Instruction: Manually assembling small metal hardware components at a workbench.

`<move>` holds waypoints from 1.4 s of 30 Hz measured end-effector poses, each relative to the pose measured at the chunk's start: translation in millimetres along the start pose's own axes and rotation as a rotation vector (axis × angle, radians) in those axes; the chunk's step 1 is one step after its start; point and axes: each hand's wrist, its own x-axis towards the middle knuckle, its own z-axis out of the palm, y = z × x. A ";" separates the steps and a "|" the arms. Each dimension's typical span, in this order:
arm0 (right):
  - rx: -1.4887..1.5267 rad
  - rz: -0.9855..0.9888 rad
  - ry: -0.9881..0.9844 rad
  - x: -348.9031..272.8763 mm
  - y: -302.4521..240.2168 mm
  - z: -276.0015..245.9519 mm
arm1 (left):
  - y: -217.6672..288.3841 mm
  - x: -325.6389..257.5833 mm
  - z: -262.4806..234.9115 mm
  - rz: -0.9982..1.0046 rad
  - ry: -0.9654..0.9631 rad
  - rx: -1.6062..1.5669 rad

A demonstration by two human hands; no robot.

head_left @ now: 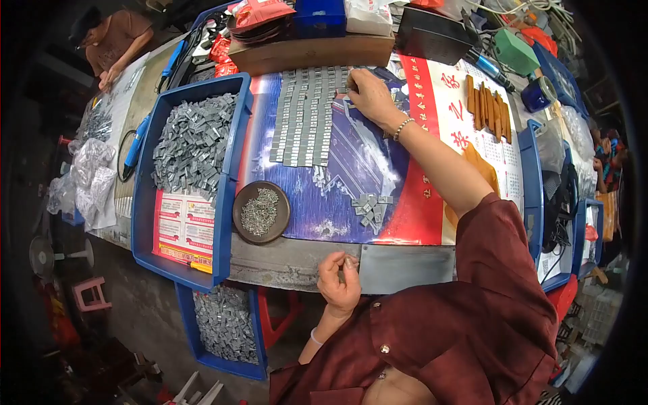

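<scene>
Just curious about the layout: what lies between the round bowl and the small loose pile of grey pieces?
Only the blue printed sheet, bare between the bowl and the pile, in the head view.

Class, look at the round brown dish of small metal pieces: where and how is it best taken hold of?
Probably grip the dish by its right rim, coming from the right, with the left hand: the blue tray crowds its left side, while its right rim looks free. Keep it level, since the loose metal pieces could spill.
</scene>
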 end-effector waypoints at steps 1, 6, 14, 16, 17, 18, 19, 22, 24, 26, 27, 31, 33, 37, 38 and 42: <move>0.000 0.004 0.018 0.4 -0.9 0.5 | 0.2 0.6 -1.2 0.012 -0.022 0.006; 0.065 0.043 -0.013 1.3 1.0 -11.8 | 8.9 8.2 -0.1 -0.061 -0.009 -0.101; 0.178 0.125 -0.185 -18.3 14.3 -27.5 | 129.6 56.9 -48.8 0.086 -0.067 -0.634; 0.093 0.100 -0.242 -16.9 3.9 -26.9 | 160.0 71.6 -65.9 0.403 -0.332 -0.831; 0.007 0.090 -0.275 -16.3 1.0 -25.5 | 162.6 66.7 -66.9 0.397 -0.307 -0.832; 0.014 0.077 -0.253 -17.8 19.6 -23.7 | 165.3 22.5 -99.6 0.401 -0.302 -0.842; 0.021 0.061 -0.251 -17.9 21.0 -23.1 | 163.0 37.6 -106.7 0.409 -0.281 -0.846; 0.205 0.148 -0.226 -14.1 13.1 -19.8 | 176.9 22.8 -101.6 0.434 -0.217 -0.830; 0.271 0.163 -0.219 -25.5 -3.9 -34.5 | 185.5 2.3 -86.2 0.451 -0.192 -0.839; 0.360 0.180 -0.252 -43.0 -19.1 -56.1 | 192.1 -11.7 -94.1 0.483 -0.192 -0.856; 0.413 0.194 -0.275 -55.6 -28.5 -69.5 | 187.6 -0.5 -96.2 0.505 -0.198 -0.874; 0.438 0.195 -0.349 -106.1 -51.3 -104.7 | 198.2 -30.6 -123.9 0.584 -0.216 -0.893; 0.414 0.225 -0.422 -127.3 -71.2 -115.5 | 198.0 -34.3 -139.1 0.636 -0.211 -0.909; 0.185 0.119 -0.461 -162.6 -80.0 -127.3 | 211.4 -30.5 -138.2 0.686 -0.227 -0.915; 0.203 0.113 -0.464 -164.7 -85.1 -125.6 | 220.8 -32.2 -142.4 0.704 -0.223 -0.892; -0.006 -0.047 -0.446 -178.4 -92.8 -115.7 | 222.1 -22.3 -149.3 0.770 -0.229 -0.895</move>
